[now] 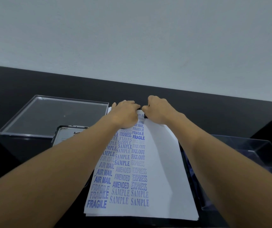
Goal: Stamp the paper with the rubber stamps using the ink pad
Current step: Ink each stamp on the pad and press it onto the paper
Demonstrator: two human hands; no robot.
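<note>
A stack of white paper (163, 170) lies lengthwise in front of me, its left half covered with columns of blue stamped words. At the paper's far edge a small black rubber stamp (143, 111) shows between my hands, standing on the sheet. My right hand (156, 109) is curled into a fist around its right side. My left hand (125, 112) lies palm down over the paper's top, fingers together, fingertips on the stamp's left end. The ink pad (69, 134), a dark-rimmed case with a pale labelled lid, sits left of the paper, partly hidden by my left forearm.
A clear flat plastic lid (49, 112) lies at the back left on the black table (214, 109). A clear plastic box (255, 150) stands to the right of the paper, under my right forearm. A pale wall rises behind the table.
</note>
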